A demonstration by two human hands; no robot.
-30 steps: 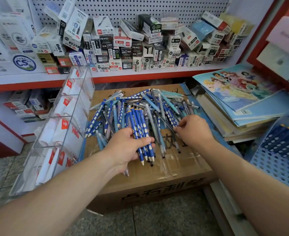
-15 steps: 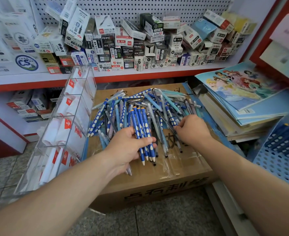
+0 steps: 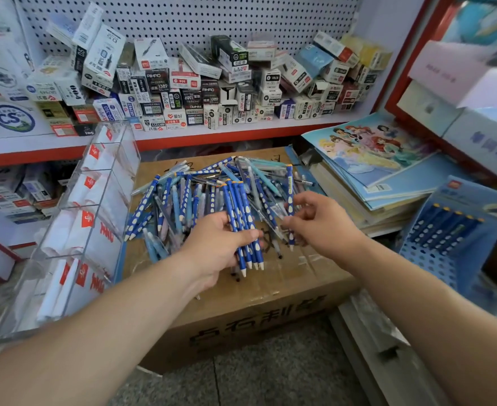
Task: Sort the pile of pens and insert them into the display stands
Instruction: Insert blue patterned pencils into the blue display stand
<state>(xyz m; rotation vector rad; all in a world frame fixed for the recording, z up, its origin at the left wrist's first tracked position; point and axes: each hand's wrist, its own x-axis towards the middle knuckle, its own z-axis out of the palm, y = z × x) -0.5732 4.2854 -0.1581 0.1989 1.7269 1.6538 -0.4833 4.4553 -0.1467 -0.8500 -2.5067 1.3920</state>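
Left hand (image 3: 215, 244) curled round blue bundle (image 3: 238, 206), centre frame. Right hand (image 3: 323, 224) pinched one pen (image 3: 290, 186). Tips needed aligning before merging.

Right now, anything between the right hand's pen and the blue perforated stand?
Nothing visible blocks it: the right hand holds the dotted blue pen; only the notebook stack's near corner lies beside the way to the blue perforated stand.

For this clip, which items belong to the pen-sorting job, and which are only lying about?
Job: left hand gripping a bundle of blue dotted pens; right hand pinching a single pen; pen pile; blue perforated stand; clear acrylic stand.

Lying about: cardboard box under the pile; stationery boxes on the shelf; princess-cover books.
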